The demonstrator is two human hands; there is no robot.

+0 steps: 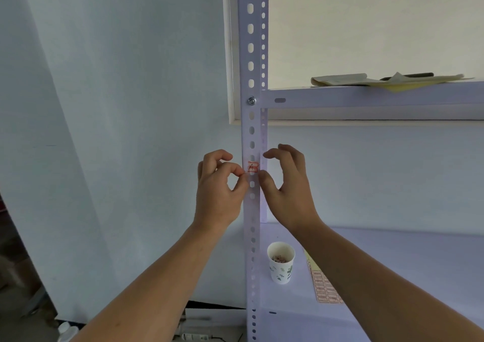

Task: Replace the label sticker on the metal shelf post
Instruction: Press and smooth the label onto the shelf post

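Left hand (218,187) is up at the left side of the shelf post (251,122); thumb & forefinger are pinched together, tips right at the left edge of the label sticker (253,167); can't tell if they actually grip the sticker's edge or only press on it; the other fingers are curled in above. Right hand (285,184) is on the other side of the post, not closed on anything; thumb & forefinger are spread in a wide C, thumb tip touching or just beside the post's right edge level w/ the sticker, forefinger tip near the edge a bit higher.

Sticker sits on the front face of the post, approx. midway between the upper shelf (366,98) & the lower shelf (392,276); it's small, white w/ a red printed border & a handwritten mark (looks like an "A"); it lies over one of the post's holes.

On the lower shelf: a paper cup (280,263) w/ small bits inside, just right of the post; a sheet of red-bordered labels (326,289) beside it, partly under the right forearm.
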